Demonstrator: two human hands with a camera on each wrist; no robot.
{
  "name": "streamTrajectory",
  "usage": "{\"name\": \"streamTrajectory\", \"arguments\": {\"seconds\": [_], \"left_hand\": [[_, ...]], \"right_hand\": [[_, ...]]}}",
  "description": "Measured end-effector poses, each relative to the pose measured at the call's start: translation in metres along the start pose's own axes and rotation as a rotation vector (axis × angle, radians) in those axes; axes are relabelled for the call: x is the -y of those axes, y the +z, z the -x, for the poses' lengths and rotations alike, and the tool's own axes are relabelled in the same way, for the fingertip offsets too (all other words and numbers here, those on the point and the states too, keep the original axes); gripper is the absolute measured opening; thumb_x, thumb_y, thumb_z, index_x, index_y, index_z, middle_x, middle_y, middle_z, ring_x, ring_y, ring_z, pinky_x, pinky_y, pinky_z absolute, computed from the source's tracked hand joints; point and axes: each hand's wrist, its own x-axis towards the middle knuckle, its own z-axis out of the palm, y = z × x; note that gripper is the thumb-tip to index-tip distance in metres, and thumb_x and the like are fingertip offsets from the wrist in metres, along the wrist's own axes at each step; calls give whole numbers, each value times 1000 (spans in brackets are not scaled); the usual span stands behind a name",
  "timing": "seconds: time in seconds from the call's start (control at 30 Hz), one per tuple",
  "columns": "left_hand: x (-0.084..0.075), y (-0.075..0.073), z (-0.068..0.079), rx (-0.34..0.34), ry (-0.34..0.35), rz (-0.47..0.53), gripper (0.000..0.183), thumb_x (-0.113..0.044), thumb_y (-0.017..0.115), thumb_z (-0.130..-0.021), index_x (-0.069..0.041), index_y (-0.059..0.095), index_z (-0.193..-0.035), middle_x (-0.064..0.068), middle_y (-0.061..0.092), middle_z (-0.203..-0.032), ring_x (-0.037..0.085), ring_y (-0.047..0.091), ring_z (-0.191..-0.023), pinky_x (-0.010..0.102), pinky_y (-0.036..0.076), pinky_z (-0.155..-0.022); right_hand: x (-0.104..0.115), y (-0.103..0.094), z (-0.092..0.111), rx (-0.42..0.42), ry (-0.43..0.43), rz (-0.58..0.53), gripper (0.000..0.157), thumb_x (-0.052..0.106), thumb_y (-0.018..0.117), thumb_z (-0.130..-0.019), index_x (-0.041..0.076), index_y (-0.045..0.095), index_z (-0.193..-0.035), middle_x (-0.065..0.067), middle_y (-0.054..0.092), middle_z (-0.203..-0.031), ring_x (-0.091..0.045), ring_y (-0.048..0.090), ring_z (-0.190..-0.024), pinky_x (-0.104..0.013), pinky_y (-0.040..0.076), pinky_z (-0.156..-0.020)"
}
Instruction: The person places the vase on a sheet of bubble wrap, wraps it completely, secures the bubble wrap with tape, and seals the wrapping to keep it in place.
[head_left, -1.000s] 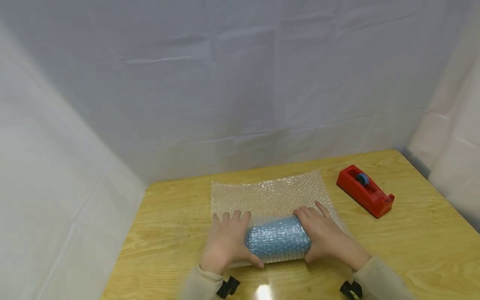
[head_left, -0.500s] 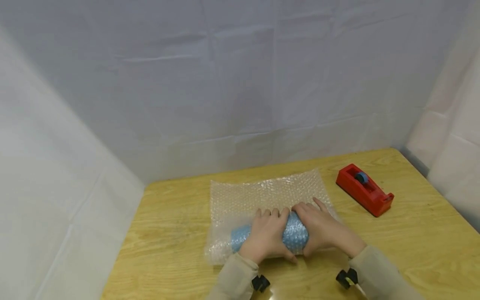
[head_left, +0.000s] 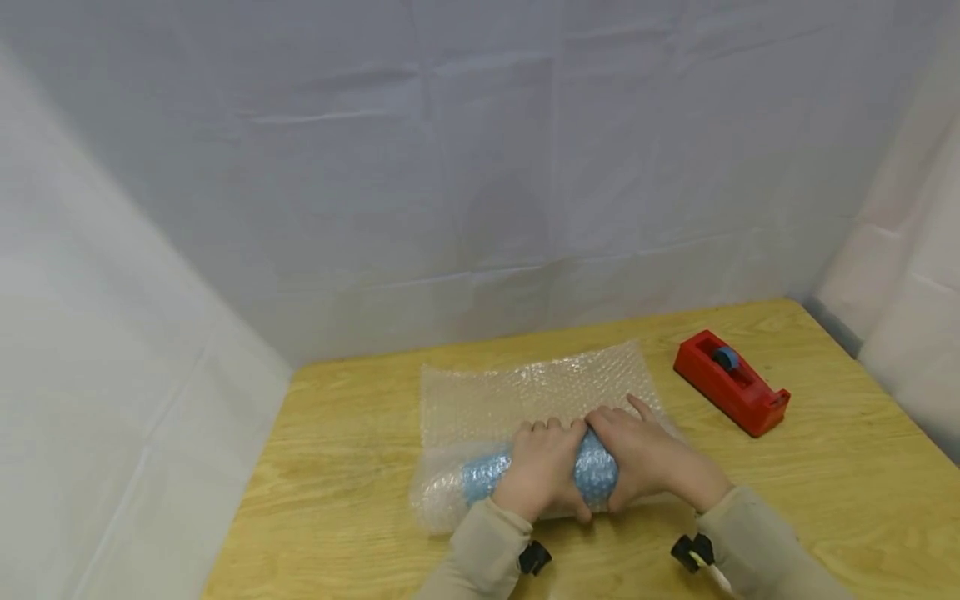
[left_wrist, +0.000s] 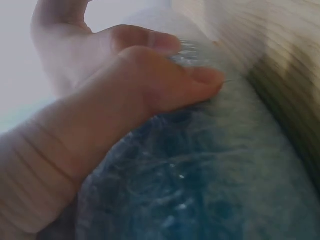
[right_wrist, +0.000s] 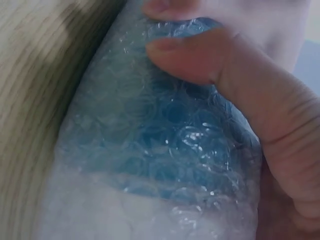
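Observation:
A blue cylinder (head_left: 596,473) lies rolled in the near end of a clear bubble wrap sheet (head_left: 525,396). My left hand (head_left: 543,468) grips the roll around its middle, fingers over the top and thumb on the near side. Close beside it, my right hand (head_left: 645,460) holds the right part of the roll. Seen from the left wrist, the thumb presses the wrapped blue cylinder (left_wrist: 170,175). In the right wrist view bubbles cover the blue cylinder (right_wrist: 170,120), and the two thumbs come close together. Loose wrap sticks out past the cylinder's left end.
To the right, a red tape dispenser (head_left: 731,385) with a small blue-sided roll stands on the wooden table (head_left: 337,442). Bubble wrap spreads flat behind the roll. White sheeting (head_left: 487,208) rises behind the table and along both sides.
My left hand has slid right from the roll's left end to its middle, close to the right hand. The cylinder's left end now shows. My right hand keeps nearly the same place.

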Motion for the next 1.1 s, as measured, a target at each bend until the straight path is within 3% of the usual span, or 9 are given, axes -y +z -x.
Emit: {"name": "streamTrajectory", "arguments": {"seconds": [0.23,0.4,0.5,0.6,0.77,0.97,1.1], "left_hand": [[-3,-5,3,54,-4,-1,113,-66,91,-41,-23,52,-139,2,66,-109,19,62,-97,33,48,-82],[-3,-6,4,72,3,18,111,-64,93,-40,-23,55,-135,0,68,-105,18,64,-92,32,50,-76],[-2,-5,3,93,5,45,112,-63,93,-40,-25,53,-138,0,68,-105,18,65,-92,31,51,-76],[2,-5,0,107,7,70,112,-62,94,-41,-28,52,-139,-3,69,-108,18,66,-93,33,52,-77],[7,-8,-5,155,-9,102,110,-62,94,-44,-28,53,-141,-7,68,-118,16,66,-99,37,53,-80],[8,-10,-7,189,-20,157,100,-57,96,-45,-26,59,-132,-7,68,-115,16,65,-99,38,52,-82],[9,-11,-8,223,-24,185,98,-56,95,-48,-26,58,-134,-8,67,-119,14,64,-101,36,52,-85]], "right_hand": [[5,-5,1,61,-23,-8,85,36,93,-46,10,53,-117,-2,60,-109,-29,58,-108,-70,23,-105],[7,-8,2,130,8,-70,84,34,94,-48,11,53,-118,0,60,-110,-28,58,-110,-69,21,-108],[9,-7,2,142,42,-43,87,36,92,-48,9,54,-122,-5,61,-117,-31,56,-115,-68,20,-109],[17,-3,6,107,85,69,95,41,91,-50,5,54,-129,-10,59,-127,-33,53,-121,-66,19,-111],[37,13,16,-45,92,291,112,36,97,-47,-4,45,-138,-21,51,-133,-42,46,-123,-67,22,-108],[49,33,22,-222,125,355,103,27,98,-49,-4,47,-132,-21,48,-126,-41,44,-121,-66,26,-106],[47,33,22,-236,126,354,101,27,98,-45,-1,49,-129,-21,48,-124,-41,46,-119,-65,27,-106]]}}
